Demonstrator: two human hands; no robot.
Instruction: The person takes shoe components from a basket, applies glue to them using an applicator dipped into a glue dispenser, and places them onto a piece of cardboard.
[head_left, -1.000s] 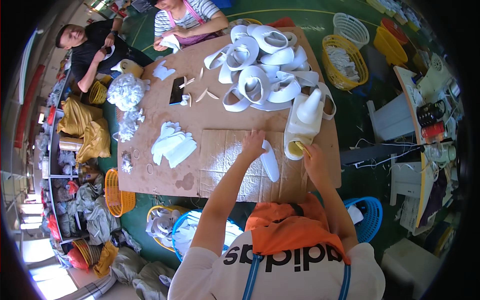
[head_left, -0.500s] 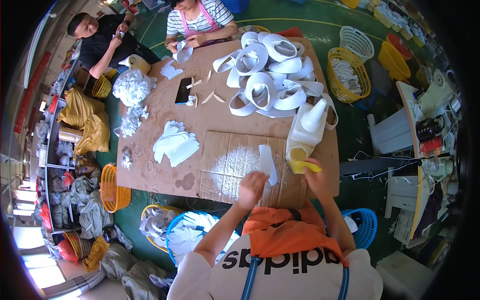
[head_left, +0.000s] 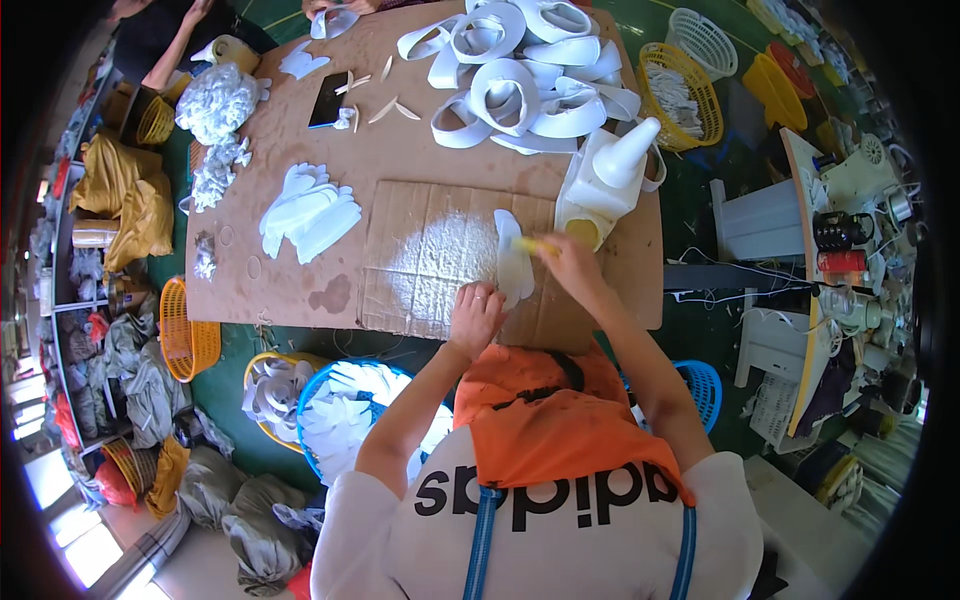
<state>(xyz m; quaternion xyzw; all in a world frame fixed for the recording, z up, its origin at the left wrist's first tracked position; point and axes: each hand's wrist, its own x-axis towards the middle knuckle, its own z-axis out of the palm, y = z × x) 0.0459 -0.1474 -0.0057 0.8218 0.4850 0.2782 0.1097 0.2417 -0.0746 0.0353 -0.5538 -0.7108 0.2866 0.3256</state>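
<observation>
A white curved strip (head_left: 513, 255) lies on a glue-marked cardboard sheet (head_left: 385, 290) at the table's near edge. My left hand (head_left: 478, 315) pinches the strip's lower end against the cardboard, its fingers bent. In my right hand (head_left: 572, 265) is a small yellow brush (head_left: 535, 244), its tip on the upper part of the strip. Just beyond that hand stands a cut-open white plastic jug (head_left: 592, 195) with yellowish stuff in its opening. A white cone-shaped nozzle (head_left: 624, 155) rises from the jug.
White rings (head_left: 510, 95) are heaped at the far right of the table. More white strips (head_left: 308, 212) are piled on the left, near a phone (head_left: 327, 100) and a bundle of white scraps (head_left: 217, 105). Baskets (head_left: 190, 330) stand around the table. Two co-workers are partly visible beyond.
My right hand has moved left from beside the jug, bringing the brush onto the strip. The strip is lower against the cardboard, under my left hand. The whole view has tilted downward.
</observation>
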